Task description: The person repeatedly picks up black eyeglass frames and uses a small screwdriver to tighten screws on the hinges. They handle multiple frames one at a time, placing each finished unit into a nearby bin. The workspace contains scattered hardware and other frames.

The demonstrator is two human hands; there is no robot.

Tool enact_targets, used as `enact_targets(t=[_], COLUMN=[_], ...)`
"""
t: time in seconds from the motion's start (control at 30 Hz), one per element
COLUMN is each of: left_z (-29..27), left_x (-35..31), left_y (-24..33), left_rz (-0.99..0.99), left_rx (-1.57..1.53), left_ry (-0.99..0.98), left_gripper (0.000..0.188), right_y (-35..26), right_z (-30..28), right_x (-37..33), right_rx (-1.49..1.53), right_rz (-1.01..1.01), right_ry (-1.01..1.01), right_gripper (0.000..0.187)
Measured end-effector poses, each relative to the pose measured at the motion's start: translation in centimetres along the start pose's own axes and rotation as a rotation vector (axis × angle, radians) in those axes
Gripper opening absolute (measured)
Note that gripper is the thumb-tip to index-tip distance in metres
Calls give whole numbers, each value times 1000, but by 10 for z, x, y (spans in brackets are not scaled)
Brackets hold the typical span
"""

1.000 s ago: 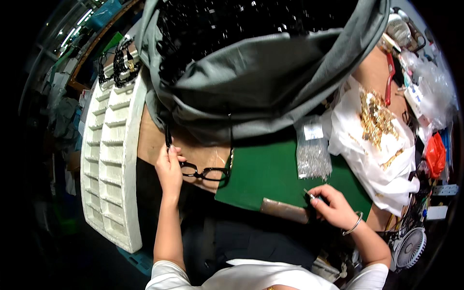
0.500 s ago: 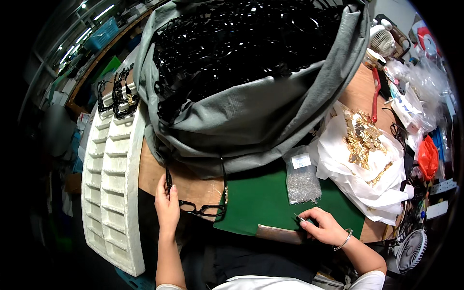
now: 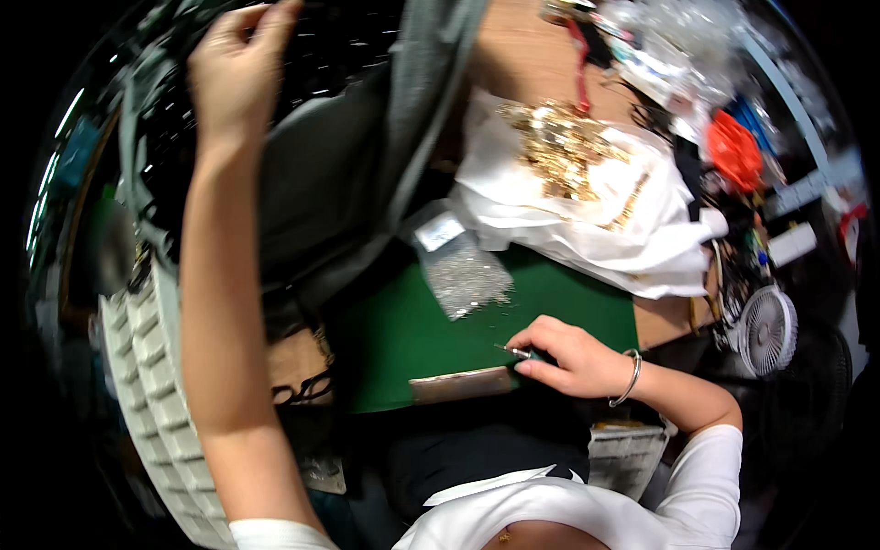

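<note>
My left hand [image 3: 240, 82] is stretched far forward over a heap of shiny black pieces [image 3: 344, 41] in a grey cloth cover [image 3: 321, 174]. Its fingers are curled together at the picture's upper edge, slightly blurred; anything in them is hidden. My right hand [image 3: 573, 359] is closed round a small screwdriver [image 3: 522, 354], the thin tip pointing left above a green mat [image 3: 385, 367]. Left of that mat lies a black spectacle frame [image 3: 286, 396], partly behind my left forearm. A clear bag of tiny silvery parts [image 3: 463, 280] lies beyond my right hand.
Gold-coloured parts [image 3: 564, 151] lie on white wrapping [image 3: 642, 261]. A brown flat strip [image 3: 458, 385] sits at the mat's near edge. The white compartment tray [image 3: 137, 367] stands left, a small fan [image 3: 768, 330] right. A red-handled tool [image 3: 579, 69] lies farther back.
My left hand has left the spectacle frame's side and reached forward over the black heap. My right hand still grips the screwdriver. The whole view has swung to the right.
</note>
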State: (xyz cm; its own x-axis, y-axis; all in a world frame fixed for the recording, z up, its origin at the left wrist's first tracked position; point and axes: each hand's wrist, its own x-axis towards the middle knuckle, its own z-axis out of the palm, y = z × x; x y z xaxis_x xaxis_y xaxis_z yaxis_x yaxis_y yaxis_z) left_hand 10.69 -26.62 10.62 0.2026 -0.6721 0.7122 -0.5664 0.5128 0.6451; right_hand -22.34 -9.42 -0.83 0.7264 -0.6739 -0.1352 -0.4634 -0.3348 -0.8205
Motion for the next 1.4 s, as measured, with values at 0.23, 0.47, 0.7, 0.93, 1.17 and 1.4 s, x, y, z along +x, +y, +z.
enact_targets(t=[0.23, 0.47, 0.7, 0.93, 1.17, 1.4], left_z=[-73, -64, -65, -12, -21, -11], left_x=[-63, -172, -243, -292, -287, -292], left_y=[93, 138, 127, 124, 126, 132], left_rz=[-44, -800, -706, -660, -697, -803], left_rx=[-124, -595, -789, -558, -647, -634], left_ry=[-13, -132, -96, -73, -122, -5], left_gripper=[34, 51, 40, 31, 41, 50], right_y=[6, 54, 81, 80, 69, 85], right_z=[-28, -126, -130, -133, -147, -161], right_x=[-8, 89, 117, 117, 148, 161], right_rx=[73, -456, -590, -518, -453, -531], right_rz=[270, 208, 503, 470, 299, 261], right_ry=[124, 522, 429, 394, 410, 178], right_gripper=[19, 23, 31, 30, 19, 29])
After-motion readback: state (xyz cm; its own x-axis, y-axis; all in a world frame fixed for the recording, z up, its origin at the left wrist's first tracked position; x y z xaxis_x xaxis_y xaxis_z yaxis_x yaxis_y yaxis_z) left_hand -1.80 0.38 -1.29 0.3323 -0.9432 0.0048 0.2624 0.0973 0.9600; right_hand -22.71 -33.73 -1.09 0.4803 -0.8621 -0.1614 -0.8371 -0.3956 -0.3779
